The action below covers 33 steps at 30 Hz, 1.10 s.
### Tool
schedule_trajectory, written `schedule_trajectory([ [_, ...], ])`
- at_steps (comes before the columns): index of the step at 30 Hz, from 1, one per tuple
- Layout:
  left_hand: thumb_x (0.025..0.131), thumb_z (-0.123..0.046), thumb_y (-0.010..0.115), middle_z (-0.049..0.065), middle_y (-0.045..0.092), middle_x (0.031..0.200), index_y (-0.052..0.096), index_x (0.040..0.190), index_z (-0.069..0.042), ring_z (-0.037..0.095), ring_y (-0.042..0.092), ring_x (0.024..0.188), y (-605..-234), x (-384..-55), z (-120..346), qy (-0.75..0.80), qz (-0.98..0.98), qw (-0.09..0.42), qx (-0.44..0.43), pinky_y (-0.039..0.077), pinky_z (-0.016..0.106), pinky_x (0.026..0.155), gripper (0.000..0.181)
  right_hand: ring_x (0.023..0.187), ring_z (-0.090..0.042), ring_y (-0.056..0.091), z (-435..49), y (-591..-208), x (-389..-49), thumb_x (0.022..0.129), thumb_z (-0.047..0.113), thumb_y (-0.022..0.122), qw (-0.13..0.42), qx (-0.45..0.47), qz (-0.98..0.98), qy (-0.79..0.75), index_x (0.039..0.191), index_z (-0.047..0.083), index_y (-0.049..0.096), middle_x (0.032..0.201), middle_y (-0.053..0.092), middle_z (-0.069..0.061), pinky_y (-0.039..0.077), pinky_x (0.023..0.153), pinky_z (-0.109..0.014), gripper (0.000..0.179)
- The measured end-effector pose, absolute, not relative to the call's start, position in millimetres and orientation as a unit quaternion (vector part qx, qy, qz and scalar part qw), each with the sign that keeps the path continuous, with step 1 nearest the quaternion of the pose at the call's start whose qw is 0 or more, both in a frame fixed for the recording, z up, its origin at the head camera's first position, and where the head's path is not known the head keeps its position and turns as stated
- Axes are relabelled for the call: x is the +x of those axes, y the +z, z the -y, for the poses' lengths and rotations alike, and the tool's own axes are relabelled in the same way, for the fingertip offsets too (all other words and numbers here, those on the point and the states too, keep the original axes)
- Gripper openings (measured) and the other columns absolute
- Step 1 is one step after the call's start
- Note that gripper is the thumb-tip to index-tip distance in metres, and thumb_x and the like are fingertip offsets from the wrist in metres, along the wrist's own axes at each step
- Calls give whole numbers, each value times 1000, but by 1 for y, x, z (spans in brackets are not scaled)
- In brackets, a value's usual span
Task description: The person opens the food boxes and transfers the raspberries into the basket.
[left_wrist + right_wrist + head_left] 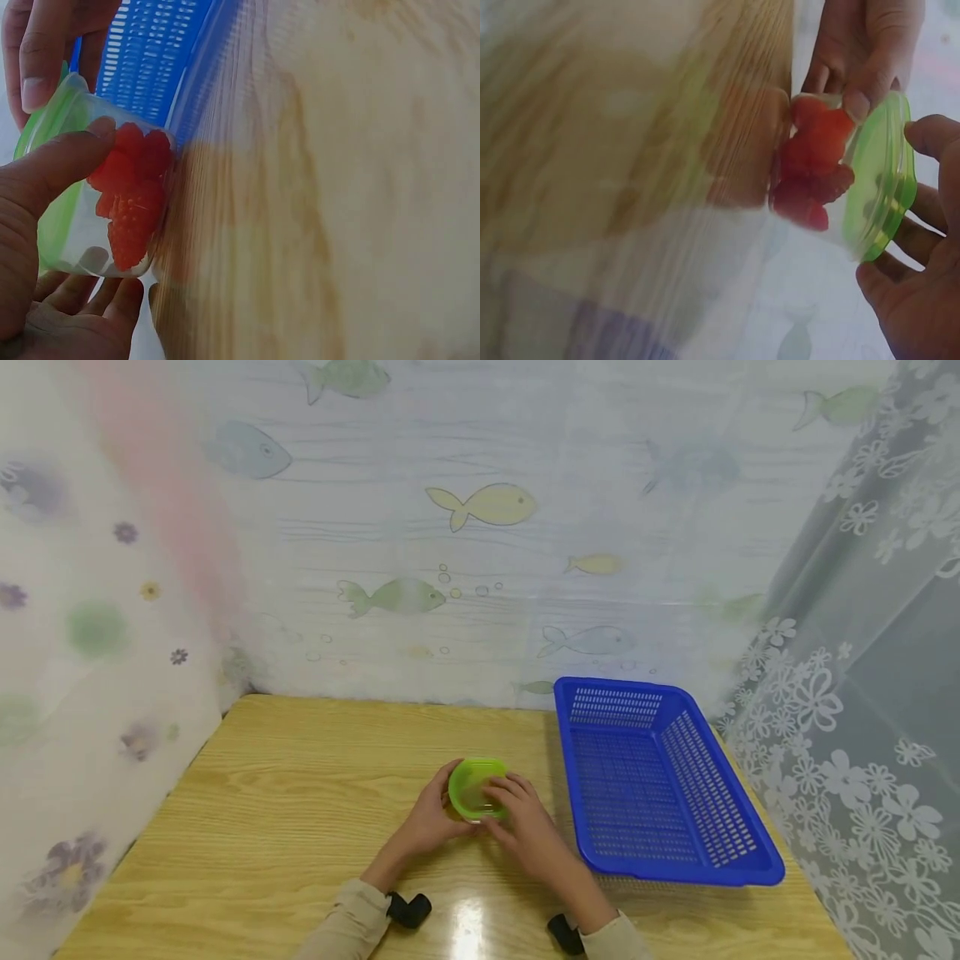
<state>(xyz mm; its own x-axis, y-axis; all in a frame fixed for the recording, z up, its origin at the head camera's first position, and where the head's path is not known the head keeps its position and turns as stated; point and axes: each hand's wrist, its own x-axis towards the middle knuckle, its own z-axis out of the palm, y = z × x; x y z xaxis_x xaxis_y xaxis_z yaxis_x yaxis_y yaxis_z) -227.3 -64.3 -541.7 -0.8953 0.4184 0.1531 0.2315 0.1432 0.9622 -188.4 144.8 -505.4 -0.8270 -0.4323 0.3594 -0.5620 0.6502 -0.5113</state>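
A small clear plastic container [82, 251] with a bright green lid [477, 777] stands on the table in front of me. Red raspberries [135, 195] show through its wall in both wrist views. My left hand [429, 817] grips the container's side, its thumb across the wall and its other fingers curled round the opposite side. The right hand [528, 827] holds the lid from above and the side. In the right wrist view its fingertips [870, 277] are at the lid's rim, spread round the edge. The lid sits on the container's mouth.
A large blue plastic basket [566, 777] with slotted walls stands on the right of the wooden table [300, 777], close to my right hand. Behind the table hangs a curtain [480, 635] with printed fish. Black straps [408, 910] are at both wrists.
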Motion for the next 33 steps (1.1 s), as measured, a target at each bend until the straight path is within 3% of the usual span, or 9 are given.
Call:
schedule_trajectory([
  [9, 78, -9, 88, 21, 43, 154, 31, 156, -2, 41, 43, 141, -540, -231, 76, 617, -750, 72, 228, 35, 60, 115, 97, 138, -39, 46, -141, -501, -193, 92, 15, 77, 91, 298, 893, 325, 129, 3, 69, 140, 61, -14, 42, 112, -55, 40],
  [13, 77, -8, 90, 19, 46, 151, 35, 154, -4, 39, 47, 138, -542, -230, 84, 614, -749, 77, 237, 39, 55, 114, 95, 135, -35, 48, -138, -501, -192, 91, 18, 79, 88, 308, 892, 318, 127, 6, 72, 138, 62, -11, 45, 111, -52, 39],
  [19, 77, -7, 89, 19, 45, 150, 35, 154, -4, 39, 48, 138, -542, -229, 96, 614, -747, 95, 238, 43, 49, 111, 94, 135, -24, 49, -135, -501, -195, 93, 22, 77, 67, 328, 887, 318, 128, 10, 72, 139, 62, -6, 46, 112, -44, 38],
  [28, 77, -11, 90, 13, 46, 150, 36, 154, -12, 34, 49, 137, -544, -228, 105, 610, -748, 110, 236, 45, 46, 111, 94, 131, -21, 51, -133, -500, -201, 90, 19, 80, 58, 360, 872, 327, 126, 9, 72, 135, 63, -6, 50, 107, -40, 39],
  [33, 77, -11, 90, 14, 45, 150, 35, 154, -10, 35, 49, 138, -544, -228, 106, 621, -738, 108, 239, 46, 43, 110, 96, 128, -21, 52, -134, -500, -205, 89, 19, 81, 63, 371, 866, 329, 125, 10, 73, 133, 64, -6, 52, 105, -40, 38],
])
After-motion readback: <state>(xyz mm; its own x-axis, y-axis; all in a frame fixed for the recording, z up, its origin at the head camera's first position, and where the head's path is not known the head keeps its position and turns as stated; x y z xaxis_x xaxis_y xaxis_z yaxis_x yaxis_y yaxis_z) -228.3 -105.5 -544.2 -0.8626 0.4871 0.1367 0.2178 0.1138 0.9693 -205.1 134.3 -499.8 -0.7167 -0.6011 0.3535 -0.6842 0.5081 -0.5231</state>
